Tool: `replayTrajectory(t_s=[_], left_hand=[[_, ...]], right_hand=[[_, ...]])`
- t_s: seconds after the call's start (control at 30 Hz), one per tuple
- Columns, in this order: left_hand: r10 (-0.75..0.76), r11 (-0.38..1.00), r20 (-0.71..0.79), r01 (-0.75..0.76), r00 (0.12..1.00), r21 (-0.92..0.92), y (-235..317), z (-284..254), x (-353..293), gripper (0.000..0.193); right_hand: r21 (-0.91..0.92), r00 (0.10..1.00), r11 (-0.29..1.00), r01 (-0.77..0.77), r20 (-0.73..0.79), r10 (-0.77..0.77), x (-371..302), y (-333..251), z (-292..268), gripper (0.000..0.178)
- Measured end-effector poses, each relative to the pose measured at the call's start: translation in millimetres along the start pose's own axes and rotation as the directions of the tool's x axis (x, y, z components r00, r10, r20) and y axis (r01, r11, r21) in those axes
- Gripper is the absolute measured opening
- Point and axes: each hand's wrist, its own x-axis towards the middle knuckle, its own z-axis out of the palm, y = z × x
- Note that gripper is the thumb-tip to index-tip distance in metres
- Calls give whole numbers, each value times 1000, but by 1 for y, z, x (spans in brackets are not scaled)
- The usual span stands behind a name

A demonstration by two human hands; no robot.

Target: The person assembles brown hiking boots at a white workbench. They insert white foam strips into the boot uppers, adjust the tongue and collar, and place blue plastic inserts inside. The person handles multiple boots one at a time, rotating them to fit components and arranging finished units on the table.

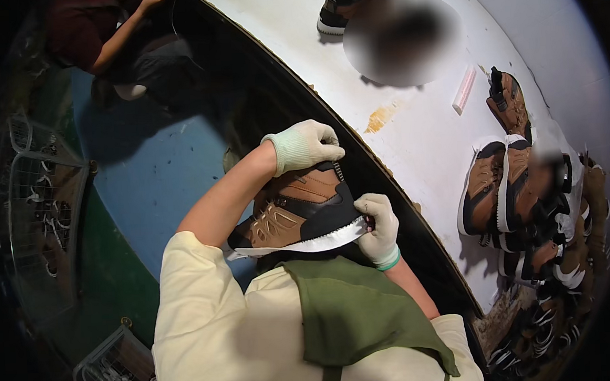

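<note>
Brown-black shoe (305, 214) — left hand (309, 143) at collar (339, 169), right hand (380, 222) at sole's (308, 246) heel end

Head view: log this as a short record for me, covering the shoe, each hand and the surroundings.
Shoe: brown and black with a white sole, toe toward picture left
Left hand: gloved, curled at the shoe's collar; grip partly hidden
Right hand: gloved, fingers at the sole's heel end
White table: pale bar on it, piled shoes at the right
Upper left: another person's forearm
Left: wire basket
</note>
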Motion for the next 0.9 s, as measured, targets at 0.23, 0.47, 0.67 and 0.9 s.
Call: replayTrajectory(t_s=[0.23, 0.47, 0.67, 0.9], left_hand=[[106, 992, -106, -113, 989, -60, 40, -22, -22, 28], [671, 623, -649, -747, 359, 232, 145, -55, -127, 12], [945, 63, -306, -851, -118, 521, 133, -15, -87, 23], [757, 403, -565, -915, 328, 8, 62, 44, -21, 33]], right_hand=[[53, 990, 990, -132, -46, 135, 4, -22, -15, 45], [739, 802, 431, -518, 243, 546, 28, -47, -63, 46], [977, 847, 91, -191, 117, 519, 81, -98, -94, 58], [897, 784, 394, -202, -93, 614, 73, -41, -125, 8]])
